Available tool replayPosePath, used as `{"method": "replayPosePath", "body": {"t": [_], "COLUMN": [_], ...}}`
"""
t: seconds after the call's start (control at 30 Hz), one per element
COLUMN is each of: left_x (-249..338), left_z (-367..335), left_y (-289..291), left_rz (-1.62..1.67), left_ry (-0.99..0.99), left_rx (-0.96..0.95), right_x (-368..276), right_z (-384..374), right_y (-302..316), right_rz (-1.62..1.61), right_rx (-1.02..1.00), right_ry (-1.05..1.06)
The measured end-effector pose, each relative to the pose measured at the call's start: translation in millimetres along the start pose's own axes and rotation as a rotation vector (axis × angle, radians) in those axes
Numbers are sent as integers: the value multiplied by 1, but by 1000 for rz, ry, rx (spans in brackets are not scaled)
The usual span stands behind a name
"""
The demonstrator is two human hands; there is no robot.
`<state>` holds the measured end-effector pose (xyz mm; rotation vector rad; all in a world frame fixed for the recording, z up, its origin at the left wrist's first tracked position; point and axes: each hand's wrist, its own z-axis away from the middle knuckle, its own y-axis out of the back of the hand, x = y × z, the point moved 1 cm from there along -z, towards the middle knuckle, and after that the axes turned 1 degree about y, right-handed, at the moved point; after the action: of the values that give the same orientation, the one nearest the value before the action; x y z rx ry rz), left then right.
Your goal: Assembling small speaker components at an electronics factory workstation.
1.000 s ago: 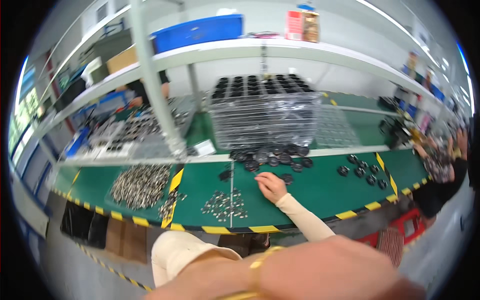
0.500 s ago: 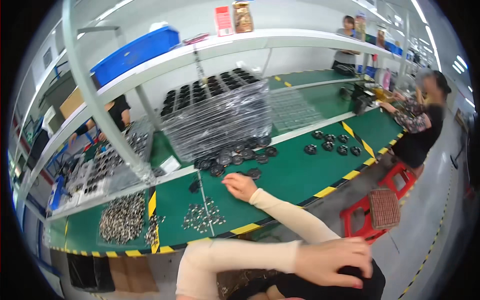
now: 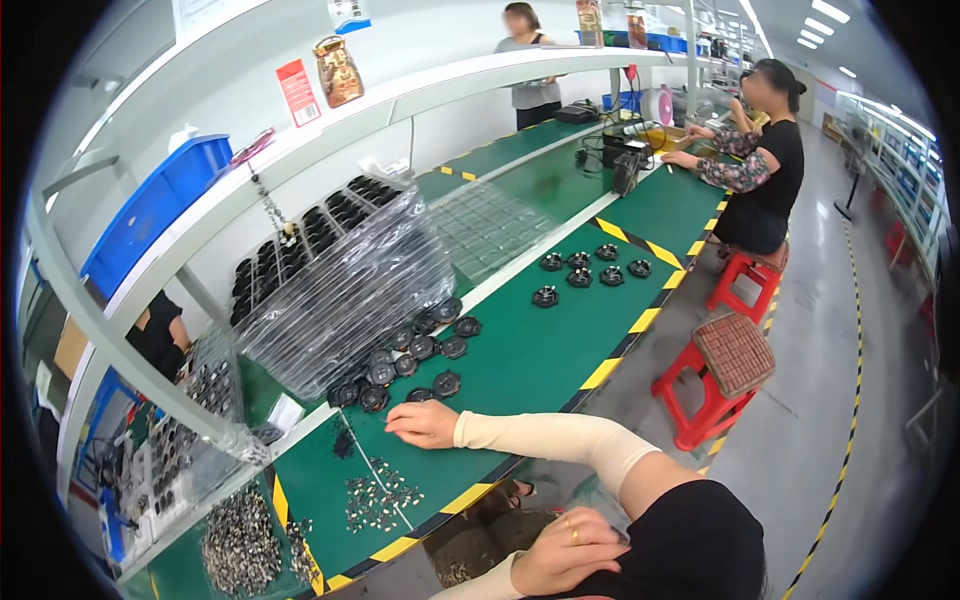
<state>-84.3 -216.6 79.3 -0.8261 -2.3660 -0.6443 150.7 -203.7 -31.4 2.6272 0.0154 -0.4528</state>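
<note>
Right hand (image 3: 422,425) bunched at green table (image 3: 530,365), left hand (image 3: 574,550) curled against black clothing (image 3: 695,540), two apart, grips unclear

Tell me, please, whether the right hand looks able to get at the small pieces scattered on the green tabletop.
Yes, most likely: the right hand is over the green tabletop, near the small pieces, and nothing visible stands between them, though whether its fingers already hold something is unclear.

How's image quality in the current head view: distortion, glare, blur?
Head view: fisheye bows the long white shelf, rim goes black; ceiling lights clip to white; plastic wrap carries bright streaks; right hand and left hand show little motion blur; metal parts at lower left crowd together, hard to separate.
</note>
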Motion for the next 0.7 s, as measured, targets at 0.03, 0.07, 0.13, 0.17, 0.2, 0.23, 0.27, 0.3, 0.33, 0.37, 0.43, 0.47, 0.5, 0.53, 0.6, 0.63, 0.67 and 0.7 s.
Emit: {"method": "replayPosePath", "body": {"t": [0.03, 0.07, 0.13, 0.17, 0.2, 0.23, 0.27, 0.3, 0.33, 0.37, 0.43, 0.47, 0.5, 0.53, 0.6, 0.63, 0.67, 0.7], "left_x": [1, 2, 4, 4, 2, -1, -3, 1, 9, 16, 37, 46, 52, 56, 61, 61, 59, 60], "left_z": [2, 6, 22, 30, 43, 59, 77, 91, 113, 137, 154, 169, 189, 209, 232, 238, 243, 212], "left_y": [9, 17, 30, 34, 37, 45, 59, 73, 89, 108, 145, 165, 188, 210, 243, 255, 265, 259], "left_rz": [49, 96, -75, -177, -423, -746, -996, -1199, -1431, -1606, -1914, -2020, -2159, -2296, -2345, -2403, -2397, -2390], "left_ry": [40, 81, 207, 263, 302, 273, 190, 152, 137, 124, 152, 243, 241, 234, 345, 369, 367, 322], "left_rx": [11, 24, 130, 195, 262, 296, 299, 346, 359, 367, 504, 541, 550, 558, 554, 514, 544, 597], "right_x": [0, -1, -4, -4, -5, -3, -4, -6, -9, -9, -4, -2, -3, -2, -1, 1, 3, 3], "right_z": [1, 3, 3, 3, 5, 5, 4, 4, 4, 5, 6, 7, 6, 4, 2, 2, 2, 0], "right_y": [1, 1, -3, -4, -3, -3, -5, -3, -6, -7, -10, -9, -7, -5, 0, -2, -3, -3], "right_rz": [3, -9, -36, -44, -46, -46, -55, -52, -70, -76, -81, -89, -97, -102, -93, -105, -110, -117], "right_rx": [-8, -23, -32, -40, -31, -19, -19, -14, -58, -105, -174, -175, -162, -148, -105, -63, -20, -7], "right_ry": [23, 2, -8, -7, -47, -84, -39, 2, 45, 82, 132, 131, 116, 101, 90, 73, 55, 53]}}
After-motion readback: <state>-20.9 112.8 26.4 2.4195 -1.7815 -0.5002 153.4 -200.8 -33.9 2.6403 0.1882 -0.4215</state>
